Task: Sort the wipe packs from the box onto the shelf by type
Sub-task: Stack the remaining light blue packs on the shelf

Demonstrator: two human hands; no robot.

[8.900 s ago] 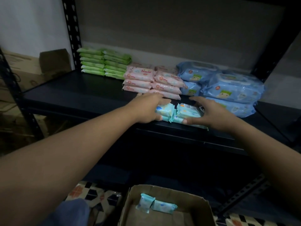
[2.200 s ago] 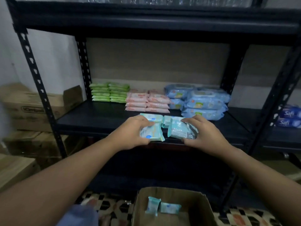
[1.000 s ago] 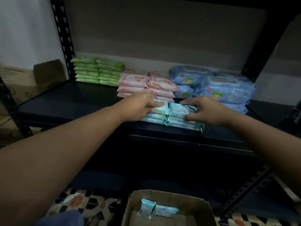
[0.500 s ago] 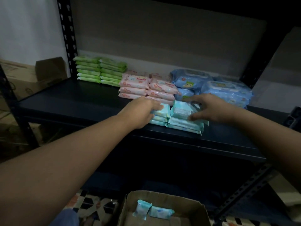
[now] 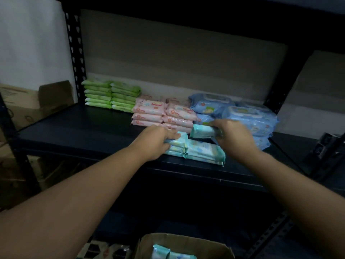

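Teal packs: soft, glossy teal wipe packs (image 5: 201, 151) lie stacked at the shelf (image 5: 74, 131) front edge, ahead of the pink stacks (image 5: 162, 114), likely forming their own row by type.
Right hand: the right hand (image 5: 235, 135) pinches one teal pack (image 5: 202, 131), held on edge just above the stack, apparently to lay it on top.
Left hand: the left hand (image 5: 156, 142) rests curled fingers against the stack's left side, seemingly to steady it.
Neighbours: green stacks (image 5: 112, 97) and blue packs (image 5: 242, 113) sit behind, grouped by colour.
Box: the cardboard box (image 5: 184, 247) below holds more teal packs.
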